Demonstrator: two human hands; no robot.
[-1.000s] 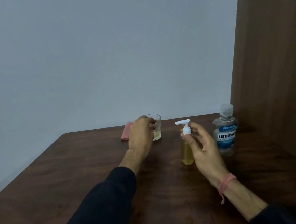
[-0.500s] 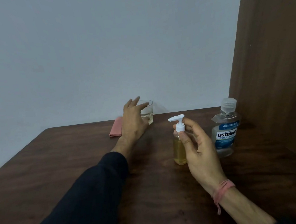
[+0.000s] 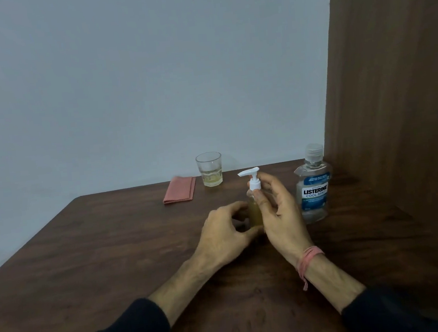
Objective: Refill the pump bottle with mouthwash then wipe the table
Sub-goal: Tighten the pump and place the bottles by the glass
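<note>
My left hand (image 3: 225, 230) grips the bottom of the pump bottle (image 3: 254, 205) in the middle of the tabletop (image 3: 114, 256). My right hand (image 3: 275, 208) pinches under its white top. If I twist too hard, it could tip and spill.

Plain room (likely home): wooden table (image 3: 114, 256), bare wall (image 3: 124, 81).
</note>
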